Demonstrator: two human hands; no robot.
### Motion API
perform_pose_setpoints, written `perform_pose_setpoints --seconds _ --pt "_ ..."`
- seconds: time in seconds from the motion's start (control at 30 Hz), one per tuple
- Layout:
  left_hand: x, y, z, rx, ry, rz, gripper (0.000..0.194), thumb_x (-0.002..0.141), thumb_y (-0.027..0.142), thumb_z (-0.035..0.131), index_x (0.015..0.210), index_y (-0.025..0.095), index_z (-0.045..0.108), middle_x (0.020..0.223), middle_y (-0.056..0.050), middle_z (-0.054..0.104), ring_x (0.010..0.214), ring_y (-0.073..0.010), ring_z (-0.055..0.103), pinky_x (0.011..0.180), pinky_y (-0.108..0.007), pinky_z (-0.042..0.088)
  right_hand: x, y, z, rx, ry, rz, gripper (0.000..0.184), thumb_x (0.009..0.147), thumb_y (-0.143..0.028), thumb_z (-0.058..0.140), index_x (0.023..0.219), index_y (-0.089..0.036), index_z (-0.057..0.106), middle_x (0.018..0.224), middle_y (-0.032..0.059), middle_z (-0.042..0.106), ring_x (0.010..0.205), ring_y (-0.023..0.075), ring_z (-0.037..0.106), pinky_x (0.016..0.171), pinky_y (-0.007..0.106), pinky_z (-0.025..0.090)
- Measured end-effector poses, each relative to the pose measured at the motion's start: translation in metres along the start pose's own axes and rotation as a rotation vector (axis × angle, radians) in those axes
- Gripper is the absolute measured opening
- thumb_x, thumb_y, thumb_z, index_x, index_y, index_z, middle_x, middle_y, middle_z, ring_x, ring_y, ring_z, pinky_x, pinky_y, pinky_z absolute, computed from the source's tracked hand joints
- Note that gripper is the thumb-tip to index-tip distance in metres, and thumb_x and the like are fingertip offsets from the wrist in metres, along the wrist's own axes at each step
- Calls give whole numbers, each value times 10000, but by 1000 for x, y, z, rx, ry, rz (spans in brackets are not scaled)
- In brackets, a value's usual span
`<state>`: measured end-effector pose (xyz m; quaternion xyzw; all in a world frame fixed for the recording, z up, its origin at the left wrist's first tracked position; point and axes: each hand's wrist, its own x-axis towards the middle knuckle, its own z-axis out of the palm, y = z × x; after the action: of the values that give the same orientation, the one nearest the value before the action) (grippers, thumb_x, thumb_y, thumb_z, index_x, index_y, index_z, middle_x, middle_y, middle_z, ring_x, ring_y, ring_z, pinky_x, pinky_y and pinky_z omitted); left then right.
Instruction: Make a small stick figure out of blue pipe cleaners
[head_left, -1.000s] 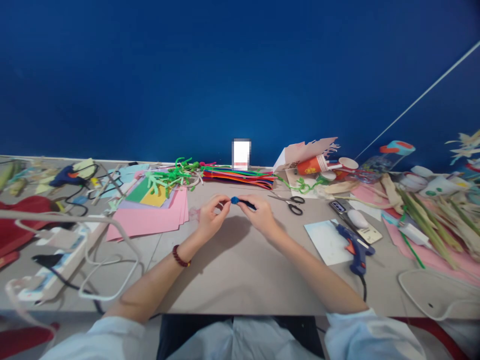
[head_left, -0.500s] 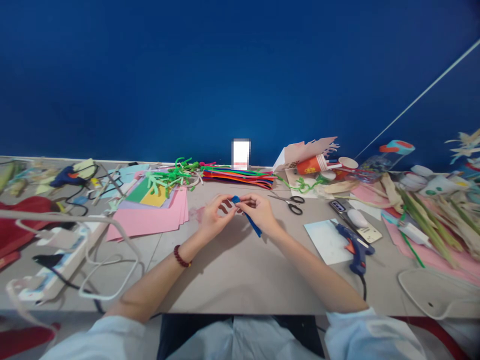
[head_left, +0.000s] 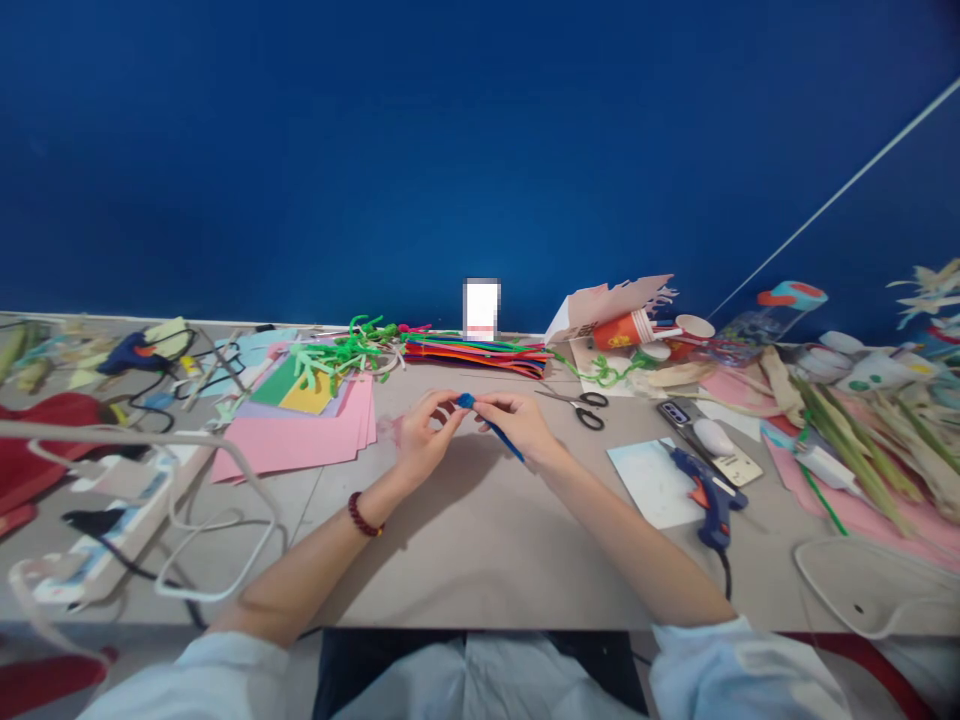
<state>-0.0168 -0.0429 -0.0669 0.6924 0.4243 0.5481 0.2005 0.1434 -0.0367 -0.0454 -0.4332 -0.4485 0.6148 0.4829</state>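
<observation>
My left hand (head_left: 424, 433) and my right hand (head_left: 519, 422) meet over the middle of the grey table (head_left: 480, 540). Both pinch a blue pipe cleaner (head_left: 469, 402), coiled into a small ball at its tip between the fingertips. Its straight tail (head_left: 504, 440) runs down and to the right under my right palm. A dark red bead bracelet (head_left: 361, 513) sits on my left wrist.
Pink and coloured paper sheets (head_left: 300, 430) lie left, a bundle of coloured pipe cleaners (head_left: 480, 352) behind the hands, black scissors (head_left: 581, 404) and a blue glue gun (head_left: 705, 490) to the right. A power strip with cables (head_left: 127, 520) lies far left, craft clutter far right.
The blue coil between my fingertips has been turned, and the tail swung from level to pointing down and right. Both hands stayed over the same spot.
</observation>
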Motion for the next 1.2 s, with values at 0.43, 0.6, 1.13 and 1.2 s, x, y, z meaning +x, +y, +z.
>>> perform_pose_setpoints --seconds 0.43,0.6,1.13,1.2 --pt "4 -6 -3 4 -66 20 237 872 257 521 1084 197 608 960 -52 634 751 -108 606 619 -219 497 0 -2 1 54 -20 29 295 601 -358 766 831 -181 711 835 41 725 753 148 672 756 316 548" --pt "2 -7 -3 -23 -150 10 286 891 268 492 1143 223 618 1056 -73 636 861 -132 620 694 -239 517 3 1 0 120 -62 21 377 560 -333 798 884 -186 673 687 -21 673 652 127 657 681 295 559" --pt "11 -3 3 -554 -265 -676 356 653 447 729 824 153 624 658 2 617 522 -81 535 529 -218 452 9 3 -8 -18 44 -19 321 574 -320 760 838 -171 653 634 -34 617 471 58 466 408 186 355" --pt "12 -2 3 -526 -245 -651 344 653 451 725 799 156 625 634 15 597 506 -70 507 510 -205 424 8 -2 -8 -27 20 -69 310 609 -339 736 861 -173 663 659 -17 623 524 77 499 440 197 394"
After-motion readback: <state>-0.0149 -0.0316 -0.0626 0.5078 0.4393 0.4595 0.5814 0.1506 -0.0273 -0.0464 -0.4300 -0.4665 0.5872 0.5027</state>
